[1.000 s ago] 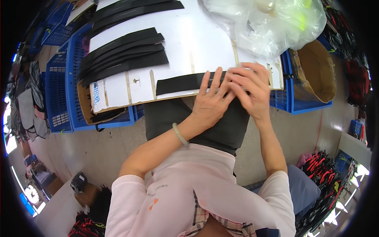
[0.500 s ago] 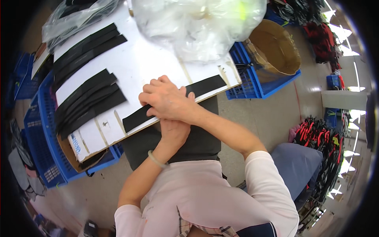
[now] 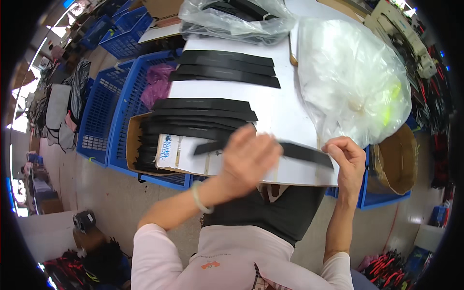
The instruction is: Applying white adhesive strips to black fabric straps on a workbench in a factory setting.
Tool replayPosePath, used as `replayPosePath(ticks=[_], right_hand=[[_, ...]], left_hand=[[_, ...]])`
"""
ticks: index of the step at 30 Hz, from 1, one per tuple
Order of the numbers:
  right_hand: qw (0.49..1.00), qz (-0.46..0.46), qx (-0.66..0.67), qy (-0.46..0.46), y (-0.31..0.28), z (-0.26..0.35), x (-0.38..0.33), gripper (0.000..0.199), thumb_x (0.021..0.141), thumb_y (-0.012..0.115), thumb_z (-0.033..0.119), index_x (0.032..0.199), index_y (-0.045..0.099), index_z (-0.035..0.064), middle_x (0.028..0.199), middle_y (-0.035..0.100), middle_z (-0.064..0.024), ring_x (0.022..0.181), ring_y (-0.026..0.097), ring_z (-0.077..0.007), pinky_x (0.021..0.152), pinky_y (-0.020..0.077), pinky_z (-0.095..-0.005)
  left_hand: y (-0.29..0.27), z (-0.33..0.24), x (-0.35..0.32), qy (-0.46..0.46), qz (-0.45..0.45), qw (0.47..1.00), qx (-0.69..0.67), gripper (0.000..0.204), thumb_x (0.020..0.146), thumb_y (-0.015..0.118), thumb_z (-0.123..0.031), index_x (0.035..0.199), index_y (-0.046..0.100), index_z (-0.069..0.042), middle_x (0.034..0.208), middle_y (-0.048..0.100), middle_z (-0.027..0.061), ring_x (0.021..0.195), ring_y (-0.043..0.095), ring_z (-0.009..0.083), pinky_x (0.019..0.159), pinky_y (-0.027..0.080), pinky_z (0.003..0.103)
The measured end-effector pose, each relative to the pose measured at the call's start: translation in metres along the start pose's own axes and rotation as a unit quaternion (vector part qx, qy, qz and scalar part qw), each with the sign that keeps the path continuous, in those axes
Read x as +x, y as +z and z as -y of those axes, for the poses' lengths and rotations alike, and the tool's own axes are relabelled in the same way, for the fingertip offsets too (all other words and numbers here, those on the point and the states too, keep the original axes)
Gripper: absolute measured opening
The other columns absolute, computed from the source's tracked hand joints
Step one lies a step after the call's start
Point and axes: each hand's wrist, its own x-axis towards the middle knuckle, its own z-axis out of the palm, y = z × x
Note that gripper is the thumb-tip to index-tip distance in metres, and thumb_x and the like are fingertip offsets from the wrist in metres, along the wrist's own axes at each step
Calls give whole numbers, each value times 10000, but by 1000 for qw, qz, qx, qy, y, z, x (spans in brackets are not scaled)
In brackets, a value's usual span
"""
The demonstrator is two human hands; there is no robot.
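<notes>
Notably, in the head view, a single black strip (image 3: 307,153) lies right of centre in the frame, near the front edge of the white surface (image 3: 285,116), its long axis running left to right and its right end dipping slightly. The right hand (image 3: 350,162) is nearest that end; its thumb and forefinger are narrow and appear to pinch the upper corner, so the strip extends leftward from it. The left hand (image 3: 249,157), blurred, is over the strip's middle and hides it; whether it grips or merely presses cannot be told. Beyond the left hand, toward the left of the frame, the strip's other end shows free. A fanned stack of black strips (image 3: 203,116) lies just above that end, roughly parallel.
</notes>
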Motion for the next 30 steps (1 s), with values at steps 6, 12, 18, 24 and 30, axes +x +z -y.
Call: replayPosePath(ticks=[6, 12, 18, 24, 30], right_hand=[[996, 73, -32, -26, 64, -2, 54, 112, 836, 691, 58, 907, 703, -28, 855, 697, -67, 815, 640, -121, 766, 487, -252], [879, 60, -345, -324, 175, -57, 166, 278, 739, 755, 164, 1005, 697, 105, 1000, 633, -48, 968, 572, -258, 805, 460, -370], [801, 29, -445, -400, 195, -90, 188, 166, 747, 754, 200, 887, 712, 120, 895, 602, -6, 868, 552, -217, 747, 403, -359], [965, 89, -192, -155, 175, -26, 130, 56, 834, 689, 122, 838, 688, 67, 818, 595, -51, 726, 576, -223, 624, 441, -344], [911, 29, -315, -263, 172, -59, 121, 211, 815, 727, 239, 940, 691, 72, 891, 645, -75, 864, 623, -263, 709, 508, -360]], left_hand=[[-32, 145, -57, -182, 163, 964, 106, 285, 888, 634, -209, 1114, 575, -45, 1254, 577, 155, 1250, 487, 347, 1069, 314, 499], [-18, 114, -55, -153, 139, 957, 203, 380, 892, 619, -376, 1131, 616, -81, 1138, 587, 94, 1111, 531, 255, 992, 347, 454], [-15, 113, -60, -148, 124, 962, 194, 418, 896, 612, -409, 1139, 627, -69, 1134, 614, 108, 1112, 535, 245, 999, 343, 454], [-25, 106, -46, -352, -87, 929, -73, 368, 872, 680, -160, 1186, 597, 12, 1139, 645, 156, 1084, 598, 291, 980, 426, 394], [15, 104, -31, -409, -24, 905, -115, 369, 860, 668, -175, 1151, 599, 41, 1140, 628, 214, 1157, 546, 369, 995, 405, 436]])
